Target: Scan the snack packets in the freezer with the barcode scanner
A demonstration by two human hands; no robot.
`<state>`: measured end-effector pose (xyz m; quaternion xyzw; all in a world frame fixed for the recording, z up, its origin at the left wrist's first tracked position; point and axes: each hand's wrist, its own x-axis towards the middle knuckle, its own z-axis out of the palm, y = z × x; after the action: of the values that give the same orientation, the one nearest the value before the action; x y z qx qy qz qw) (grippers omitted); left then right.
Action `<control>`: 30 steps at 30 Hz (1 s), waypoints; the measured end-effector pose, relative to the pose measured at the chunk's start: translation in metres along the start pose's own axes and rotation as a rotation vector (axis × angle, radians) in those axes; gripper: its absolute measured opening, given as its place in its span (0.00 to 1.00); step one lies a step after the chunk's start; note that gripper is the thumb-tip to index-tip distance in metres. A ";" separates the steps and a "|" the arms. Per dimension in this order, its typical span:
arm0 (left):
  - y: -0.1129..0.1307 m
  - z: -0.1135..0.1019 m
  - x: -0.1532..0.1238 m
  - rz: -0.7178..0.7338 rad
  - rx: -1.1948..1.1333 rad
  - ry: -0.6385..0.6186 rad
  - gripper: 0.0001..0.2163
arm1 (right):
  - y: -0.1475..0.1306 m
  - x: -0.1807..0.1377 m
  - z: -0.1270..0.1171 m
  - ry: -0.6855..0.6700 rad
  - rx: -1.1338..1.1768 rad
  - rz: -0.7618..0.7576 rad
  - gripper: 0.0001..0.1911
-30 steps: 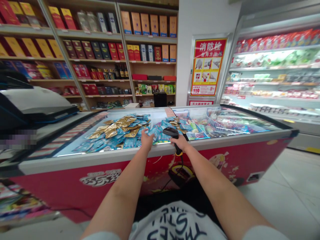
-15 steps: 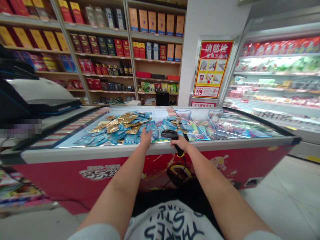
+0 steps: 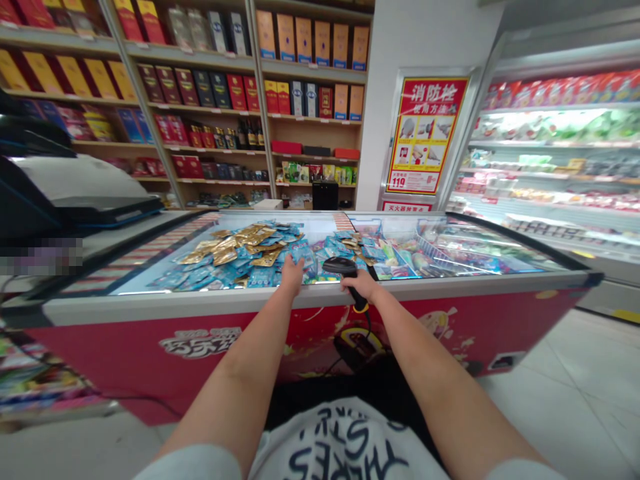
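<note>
My left hand (image 3: pixel 292 272) is closed on a small blue packet (image 3: pixel 301 251), held just above the freezer's glass top near the front edge. In my right hand (image 3: pixel 364 285) is a black and yellow barcode scanner (image 3: pixel 341 267), its head turned left toward the packet and its cable hanging down. Left of my left hand lies a large heap of blue and gold packets (image 3: pixel 240 248) on the glass. A smaller pile of blue packets (image 3: pixel 340 245) lies beyond the scanner.
The red chest freezer (image 3: pixel 200 380) stands before me, with frozen goods visible under its glass. A counter scale (image 3: pixel 95 193) is at the left. Behind stand shelves of boxes (image 3: pixel 315 87); a lit refrigerated display (image 3: pixel 555 160) is at the right.
The blue packet in my left hand has tilted and shifted slightly. The scanner in my right hand stays almost where it was.
</note>
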<state>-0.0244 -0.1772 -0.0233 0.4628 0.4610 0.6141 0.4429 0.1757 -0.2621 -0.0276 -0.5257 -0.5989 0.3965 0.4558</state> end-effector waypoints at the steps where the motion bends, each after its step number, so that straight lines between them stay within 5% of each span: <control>1: 0.001 0.000 -0.001 -0.028 0.002 -0.015 0.08 | 0.000 0.000 0.000 0.002 0.000 -0.007 0.04; 8: 0.008 0.002 -0.001 -0.145 0.157 0.014 0.09 | 0.001 0.000 0.000 0.009 0.007 -0.020 0.05; 12: 0.011 0.003 -0.001 -0.225 -0.010 0.094 0.08 | 0.003 0.001 0.000 -0.003 0.010 -0.033 0.05; 20: 0.014 0.001 -0.003 -0.158 -0.324 0.171 0.11 | 0.003 0.000 0.001 0.012 0.029 -0.030 0.05; 24: 0.015 0.000 -0.003 -0.196 -0.356 0.154 0.04 | 0.002 0.000 0.001 0.010 0.026 -0.041 0.05; 30: 0.017 0.000 -0.007 -0.264 -0.242 0.030 0.08 | 0.002 0.000 0.001 0.018 0.024 -0.024 0.04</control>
<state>-0.0248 -0.1868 -0.0078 0.3320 0.4471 0.6086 0.5653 0.1747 -0.2617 -0.0295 -0.5165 -0.5963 0.3934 0.4721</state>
